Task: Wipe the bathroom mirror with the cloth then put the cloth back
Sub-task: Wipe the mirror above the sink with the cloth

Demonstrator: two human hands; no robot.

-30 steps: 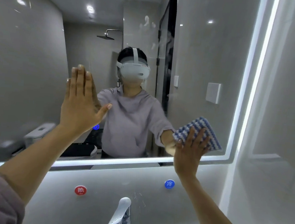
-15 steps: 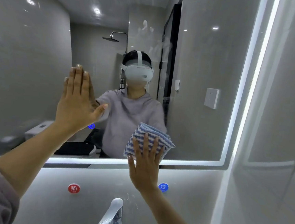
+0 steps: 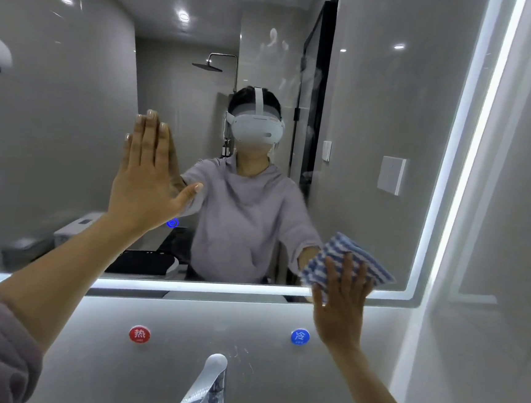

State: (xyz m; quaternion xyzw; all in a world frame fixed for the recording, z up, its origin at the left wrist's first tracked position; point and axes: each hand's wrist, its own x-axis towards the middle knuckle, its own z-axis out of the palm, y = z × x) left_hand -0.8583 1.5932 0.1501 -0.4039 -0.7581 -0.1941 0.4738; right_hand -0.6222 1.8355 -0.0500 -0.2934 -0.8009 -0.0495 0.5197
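Observation:
The bathroom mirror [image 3: 379,98] fills most of the view, framed by a lit strip along its bottom and right edges. My right hand [image 3: 340,301] presses a blue-and-white striped cloth [image 3: 346,255] flat against the glass near the mirror's lower right corner, fingers spread and straight over the cloth. My left hand [image 3: 146,178] lies flat on the mirror at centre left, fingers straight and pointing up, holding nothing. Faint smears show on the glass at upper centre.
Below the mirror a chrome faucet [image 3: 206,389] rises at bottom centre. A red hot-water sticker [image 3: 139,334] and a blue cold-water sticker [image 3: 300,336] are on the wall beneath the mirror. A grey tiled side wall [image 3: 510,255] stands close on the right.
My right hand slid the cloth left along the mirror's bottom, then back right toward the lower right corner. My left hand stayed flat on the glass.

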